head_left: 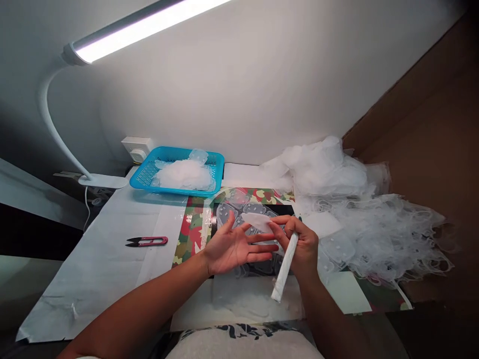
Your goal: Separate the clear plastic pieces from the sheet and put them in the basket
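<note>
While the right hand (301, 247) clamps a white roll (285, 267), a clear plastic piece (256, 222) sits above the camouflage mat (192, 234).
Head view: right fingers curl closed around the roll, touching the piece; the left hand (235, 247) lies open, fingers spread, just beside it. Behind the mat, a blue basket (175, 172); left of the mat, red snips (146, 241); right of the mat, heaped clear plastic (377, 234).

The turquoise basket (175, 191) at upper centre is glossy plastic, the thread snips (146, 241) at left have dark metal blades and a shiny pink grip, the sheet (93, 279) at lower left is matt white paper, and the heap (377, 234) at right is thin, translucent plastic film.
</note>
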Demonstrator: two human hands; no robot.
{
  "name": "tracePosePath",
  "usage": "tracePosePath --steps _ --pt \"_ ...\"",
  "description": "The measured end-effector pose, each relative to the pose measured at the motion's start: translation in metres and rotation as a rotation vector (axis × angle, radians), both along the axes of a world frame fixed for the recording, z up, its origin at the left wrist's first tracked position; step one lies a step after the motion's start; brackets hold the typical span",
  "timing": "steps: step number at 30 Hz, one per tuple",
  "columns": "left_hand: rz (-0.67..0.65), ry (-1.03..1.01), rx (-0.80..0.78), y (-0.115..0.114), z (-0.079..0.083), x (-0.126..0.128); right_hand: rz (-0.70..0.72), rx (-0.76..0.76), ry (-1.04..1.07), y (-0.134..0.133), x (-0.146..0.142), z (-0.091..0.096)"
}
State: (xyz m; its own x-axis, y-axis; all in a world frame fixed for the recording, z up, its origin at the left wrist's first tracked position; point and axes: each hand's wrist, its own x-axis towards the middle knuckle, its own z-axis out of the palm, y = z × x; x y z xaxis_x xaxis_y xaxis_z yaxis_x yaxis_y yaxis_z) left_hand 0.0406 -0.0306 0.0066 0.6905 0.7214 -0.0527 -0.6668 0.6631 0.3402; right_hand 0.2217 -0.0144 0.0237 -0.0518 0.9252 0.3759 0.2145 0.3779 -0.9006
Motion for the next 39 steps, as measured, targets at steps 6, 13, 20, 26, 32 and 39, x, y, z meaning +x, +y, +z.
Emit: tracePosePath --steps 6,13,20,26,32,39 --pt "0.422 0.401 0.104 -0.001 -0.007 0.009 0.006 -0.166 0.033 0.005 0.001 -0.011" --pt "0.428 0.515 0.092 -0.003 -0.001 0.009 0.024 -0.209 0.033 0.002 0.007 -0.018" --pt "0.361 0.399 0.062 -0.002 -0.003 0.008 0.025 -0.24 0.059 -0.001 0.007 -0.018" --pt "0.293 0.283 0.055 -0.005 0.008 -0.007 0.126 -0.373 0.281 0.001 0.0 -0.015" --pt "0.548 0.581 0.521 -0.03 0.018 -0.045 0.481 -0.59 0.336 0.005 -0.038 -0.002" --pt "0.856 0.868 0.295 -0.086 0.036 -0.095 0.927 -0.185 -0.133 0.022 -0.153 -0.017"
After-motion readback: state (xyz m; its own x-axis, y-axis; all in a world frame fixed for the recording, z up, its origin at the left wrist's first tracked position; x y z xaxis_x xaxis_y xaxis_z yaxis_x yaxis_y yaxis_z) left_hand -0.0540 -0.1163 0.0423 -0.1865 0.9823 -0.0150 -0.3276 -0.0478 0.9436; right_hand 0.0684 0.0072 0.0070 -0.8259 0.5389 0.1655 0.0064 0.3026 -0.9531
